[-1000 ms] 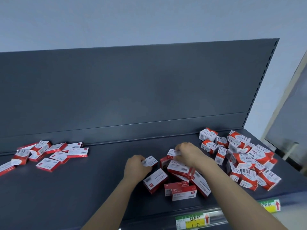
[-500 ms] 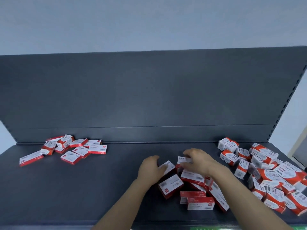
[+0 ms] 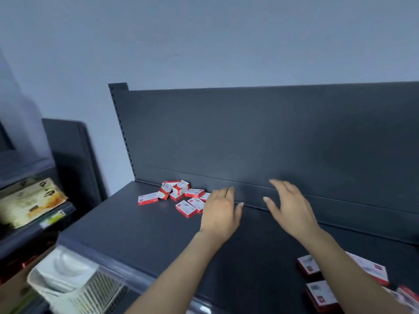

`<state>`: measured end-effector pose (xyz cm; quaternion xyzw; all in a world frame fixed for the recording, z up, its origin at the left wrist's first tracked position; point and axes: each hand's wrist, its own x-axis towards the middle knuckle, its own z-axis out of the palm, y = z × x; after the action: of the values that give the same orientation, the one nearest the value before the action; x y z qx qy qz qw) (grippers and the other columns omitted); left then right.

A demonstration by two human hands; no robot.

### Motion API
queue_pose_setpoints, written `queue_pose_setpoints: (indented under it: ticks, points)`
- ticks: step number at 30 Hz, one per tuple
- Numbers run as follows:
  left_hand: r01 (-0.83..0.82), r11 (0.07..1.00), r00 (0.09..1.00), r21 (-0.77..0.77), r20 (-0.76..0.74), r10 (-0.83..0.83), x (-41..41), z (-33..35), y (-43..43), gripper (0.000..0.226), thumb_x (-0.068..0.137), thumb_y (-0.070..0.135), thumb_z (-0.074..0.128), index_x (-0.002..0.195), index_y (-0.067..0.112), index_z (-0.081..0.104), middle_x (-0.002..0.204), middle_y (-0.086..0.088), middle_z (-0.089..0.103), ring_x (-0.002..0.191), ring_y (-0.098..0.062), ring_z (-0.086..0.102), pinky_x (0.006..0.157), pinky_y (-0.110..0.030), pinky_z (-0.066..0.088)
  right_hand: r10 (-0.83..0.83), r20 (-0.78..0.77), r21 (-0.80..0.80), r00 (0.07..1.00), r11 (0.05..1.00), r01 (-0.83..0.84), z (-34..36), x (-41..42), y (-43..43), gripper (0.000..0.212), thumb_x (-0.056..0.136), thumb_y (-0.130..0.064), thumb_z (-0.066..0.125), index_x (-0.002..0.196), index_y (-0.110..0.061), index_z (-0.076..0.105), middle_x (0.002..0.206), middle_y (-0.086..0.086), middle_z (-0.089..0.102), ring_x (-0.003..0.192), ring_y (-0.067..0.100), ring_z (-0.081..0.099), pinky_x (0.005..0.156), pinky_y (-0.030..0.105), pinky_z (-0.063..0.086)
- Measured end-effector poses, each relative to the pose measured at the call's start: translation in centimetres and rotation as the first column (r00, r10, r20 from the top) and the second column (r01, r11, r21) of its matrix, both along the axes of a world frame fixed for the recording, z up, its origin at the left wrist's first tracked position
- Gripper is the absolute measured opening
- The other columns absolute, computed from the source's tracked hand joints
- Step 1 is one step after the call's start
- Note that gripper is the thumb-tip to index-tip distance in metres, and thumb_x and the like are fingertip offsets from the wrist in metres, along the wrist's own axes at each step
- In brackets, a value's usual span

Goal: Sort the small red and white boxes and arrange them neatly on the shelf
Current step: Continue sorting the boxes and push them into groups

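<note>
Both hands empty and spread above the dark shelf (image 3: 140,234) at mid-frame — left hand (image 3: 221,210) palm down, fingers loosely open, just right of the jumbled boxes (image 3: 179,196) at the shelf's back edge; right hand (image 3: 289,206) open too, fingers splayed, over bare shelf. Poised, seemingly, to gather that loose heap. More boxes (image 3: 317,284) at lower right — partly hidden by the right forearm.
</note>
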<state>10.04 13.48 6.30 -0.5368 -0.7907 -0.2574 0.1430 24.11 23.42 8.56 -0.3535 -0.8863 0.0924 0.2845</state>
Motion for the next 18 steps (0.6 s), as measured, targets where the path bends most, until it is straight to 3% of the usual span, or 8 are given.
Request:
queue_pose_setpoints:
  ticks: [8,14,18]
  points:
    - [-0.062,0.995,0.996,-0.084,0.063,0.068,-12.9,-1.3,-2.8,0.050,0.096,0.037,0.040,0.137,0.008,0.039,0.136,-0.008,0.049,0.126,-0.023,0.043,0.106,-0.030,0.031,0.048,0.179,-0.094,0.983,0.995,-0.031,-1.7,-12.7,-1.6,0.058,0.092,-0.034,0.051,0.142,-0.012,0.029,0.142,0.005,0.040,0.133,0.020,0.035,0.104,0.032,0.036]
    - [-0.152,0.969,0.978,-0.195,0.111,0.176,-23.7,-3.6,-4.4,0.042,0.094,0.035,0.045,0.126,0.009,0.048,0.125,-0.008,0.056,0.116,-0.024,0.048,0.099,-0.029,0.035,0.071,0.385,-0.270,0.920,0.962,0.038,-4.7,-19.8,-1.5,0.056,0.086,-0.035,0.058,0.133,-0.011,0.037,0.134,0.008,0.045,0.125,0.024,0.041,0.101,0.034,0.039]
    - [-0.200,0.928,0.953,-0.314,0.156,0.259,-28.1,-5.8,-5.4,0.047,0.093,0.039,0.047,0.128,0.008,0.043,0.131,-0.007,0.051,0.121,-0.025,0.044,0.103,-0.030,0.032,0.063,0.481,-0.332,0.874,0.936,0.116,-6.2,-21.3,-1.4,0.052,0.083,-0.034,0.061,0.125,-0.009,0.042,0.129,0.009,0.048,0.119,0.024,0.046,0.096,0.031,0.042]
